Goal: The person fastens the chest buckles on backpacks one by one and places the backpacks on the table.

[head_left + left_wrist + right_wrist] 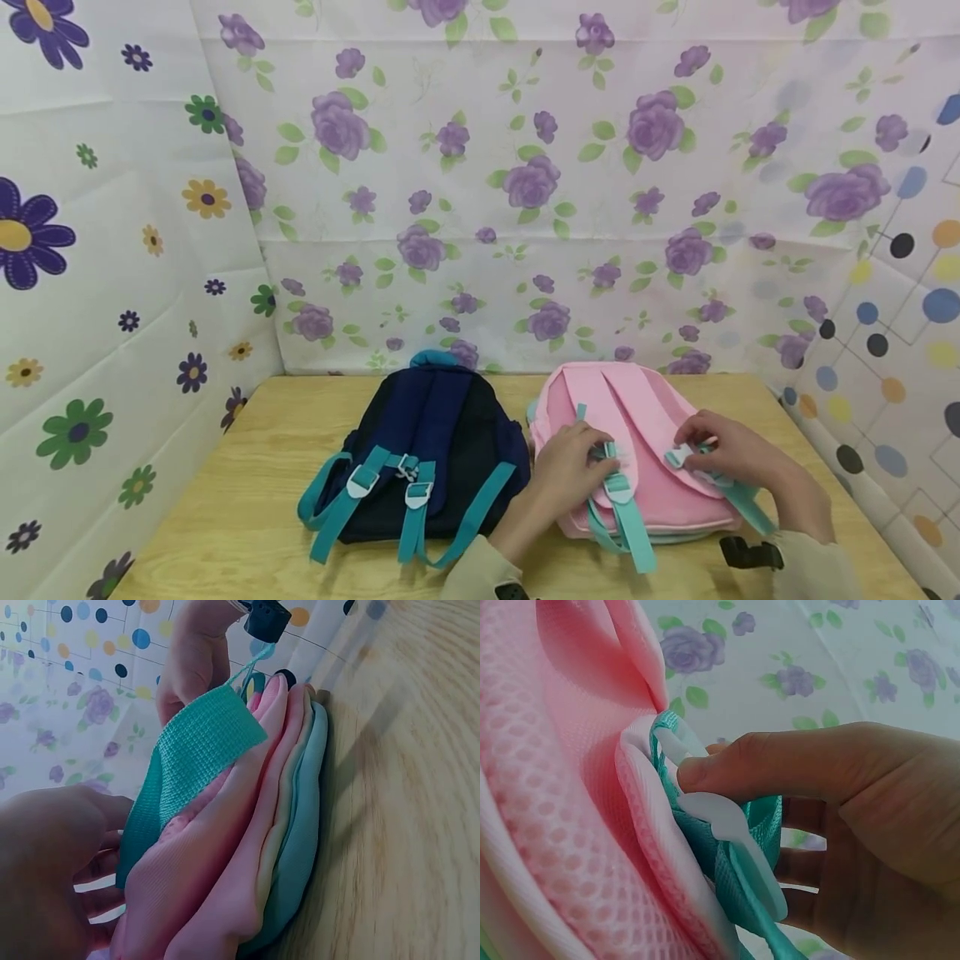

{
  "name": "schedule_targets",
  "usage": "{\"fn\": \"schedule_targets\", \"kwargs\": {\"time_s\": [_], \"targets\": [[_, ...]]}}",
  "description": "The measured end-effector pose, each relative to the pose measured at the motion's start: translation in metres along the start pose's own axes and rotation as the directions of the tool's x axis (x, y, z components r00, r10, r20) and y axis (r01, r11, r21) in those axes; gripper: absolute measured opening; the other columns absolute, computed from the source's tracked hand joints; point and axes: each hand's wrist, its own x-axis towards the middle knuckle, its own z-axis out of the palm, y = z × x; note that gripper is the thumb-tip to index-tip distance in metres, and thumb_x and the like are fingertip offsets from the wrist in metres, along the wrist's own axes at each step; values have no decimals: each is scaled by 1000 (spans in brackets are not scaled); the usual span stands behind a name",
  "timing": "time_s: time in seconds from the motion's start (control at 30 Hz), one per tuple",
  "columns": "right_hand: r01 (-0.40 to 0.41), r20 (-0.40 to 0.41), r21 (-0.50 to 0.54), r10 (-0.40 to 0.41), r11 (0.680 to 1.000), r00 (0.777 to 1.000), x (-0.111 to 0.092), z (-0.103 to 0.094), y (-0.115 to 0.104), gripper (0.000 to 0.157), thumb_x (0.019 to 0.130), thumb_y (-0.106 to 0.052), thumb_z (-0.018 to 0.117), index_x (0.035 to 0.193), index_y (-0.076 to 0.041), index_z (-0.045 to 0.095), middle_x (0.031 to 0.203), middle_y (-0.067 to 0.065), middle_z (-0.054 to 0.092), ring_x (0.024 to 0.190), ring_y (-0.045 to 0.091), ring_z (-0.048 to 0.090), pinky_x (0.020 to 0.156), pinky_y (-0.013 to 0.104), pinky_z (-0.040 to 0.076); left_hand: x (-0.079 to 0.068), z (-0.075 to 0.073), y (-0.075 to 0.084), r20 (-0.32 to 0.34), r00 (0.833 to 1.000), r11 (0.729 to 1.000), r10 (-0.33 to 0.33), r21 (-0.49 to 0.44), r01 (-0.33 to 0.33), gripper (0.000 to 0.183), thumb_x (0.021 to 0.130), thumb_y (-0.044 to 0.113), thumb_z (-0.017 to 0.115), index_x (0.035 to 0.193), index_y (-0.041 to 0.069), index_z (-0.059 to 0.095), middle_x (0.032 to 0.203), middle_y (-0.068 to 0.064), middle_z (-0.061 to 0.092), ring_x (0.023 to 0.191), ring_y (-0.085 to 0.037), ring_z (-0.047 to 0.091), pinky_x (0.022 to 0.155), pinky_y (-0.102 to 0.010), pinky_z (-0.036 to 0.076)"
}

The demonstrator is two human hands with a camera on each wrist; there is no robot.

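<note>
A pink backpack [667, 500] lies on the table with its two padded shoulder straps facing up and teal webbing at their lower ends. My left hand [567, 467] is at its left shoulder strap, thumb and forefinger pinching a teal strap [610, 451] just above a white adjuster buckle [618, 487]. In the left wrist view, hanging teal webbing [191, 750] hides part of the fingers. At the right shoulder strap, my right hand [731, 450] pinches a white buckle [724, 814] threaded with teal webbing. Its thumb presses on top, with the other fingers behind.
A navy backpack [480, 417] with teal straps lies to the left, close to my left forearm. Its two straps are joined by a clip [407, 468]. Beneath both bags is a wooden table [225, 500]. Flowered cloth [480, 192] hangs behind, with patterned cloths at both sides.
</note>
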Motion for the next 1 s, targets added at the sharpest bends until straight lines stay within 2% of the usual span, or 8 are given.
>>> {"fn": "schedule_targets", "kwargs": {"time_s": [0.2, 0.37, 0.6, 0.77, 0.9, 1.0], "targets": [[17, 15, 5, -17, 1000, 1000, -1, -1, 1, 24, 85, -26, 78, 102, -17, 65, 97, 0, 63, 86, 5, 55, 74, 23, 49, -3, -4, -5, 24, 1000, 1000, 8, -7, -7, 31, 92, 40, 70, 117, 23, 72, 102, 9, 65, 85, -2, 49, 70, -13, 40], [-1, 7, -33, 1, 999, 1000, -2, -2, -5, 24, 85, -29, 77, 104, -20, 66, 99, -3, 64, 88, 5, 55, 79, 24, 50, -4, -2, -9, 38, 999, 1000, 23, -6, -23, 30, 92, 39, 70, 117, 23, 72, 101, 9, 65, 84, -1, 48, 70, -13, 40], [82, -39, -84, -85, 993, 996, -1, -1, -15, 24, 90, -27, 74, 111, -19, 68, 102, -8, 66, 93, 2, 58, 87, 35, 53, -2, -2, -13, 39, 999, 1000, 26, -18, -25, 29, 92, 39, 69, 117, 24, 72, 101, 10, 65, 86, -2, 51, 73, -13, 42], [112, 15, -33, -112, 993, 994, 6, 4, -20, 28, 88, -29, 75, 113, -18, 67, 101, -5, 63, 92, 6, 57, 84, 29, 53, -2, -2, -16, 43, 999, 1000, 9, -27, -8, 30, 92, 40, 70, 117, 24, 72, 102, 11, 65, 87, -2, 51, 73, -14, 43], [127, 78, 31, -129, 991, 989, 11, 11, -18, 31, 87, -27, 77, 113, -15, 66, 102, -2, 63, 92, 12, 59, 81, 27, 52, -2, -1, -19, 42, 999, 999, 12, -34, -10, 30, 92, 40, 69, 117, 24, 72, 101, 10, 65, 87, -2, 51, 74, -15, 43], [126, 118, 62, -132, 990, 984, 14, 16, -15, 29, 87, -24, 76, 112, -13, 67, 103, -1, 64, 91, 12, 58, 80, 26, 51, -3, -1, -20, 39, 999, 998, 16, -53, -14, 30, 92, 39, 69, 117, 23, 72, 101, 9, 65, 88, -4, 54, 75, -15, 44]]}}
